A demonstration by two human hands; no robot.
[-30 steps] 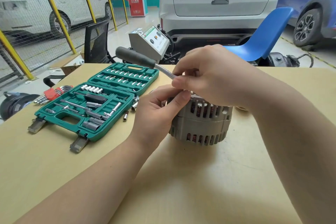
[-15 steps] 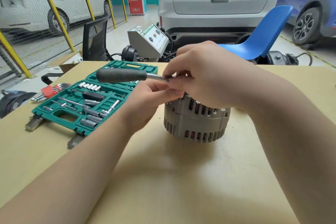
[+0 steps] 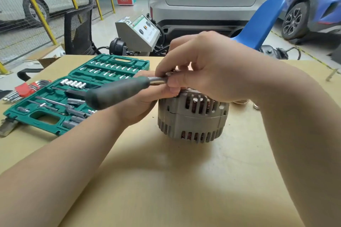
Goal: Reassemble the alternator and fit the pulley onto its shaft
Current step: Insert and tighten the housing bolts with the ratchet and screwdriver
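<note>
While the right hand (image 3: pixel 208 66) pinches the black-handled metal ratchet (image 3: pixel 118 92) above the grey slotted alternator (image 3: pixel 191 118), the left hand (image 3: pixel 144 103) holds its shaft just below that grip.

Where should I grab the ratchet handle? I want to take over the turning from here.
Take the ratchet by its dark rubber grip, coming from the left, over the socket case. The grip sticks out free and roughly level toward that side, while its metal neck is covered by the right hand and left hand atop the alternator.
</note>
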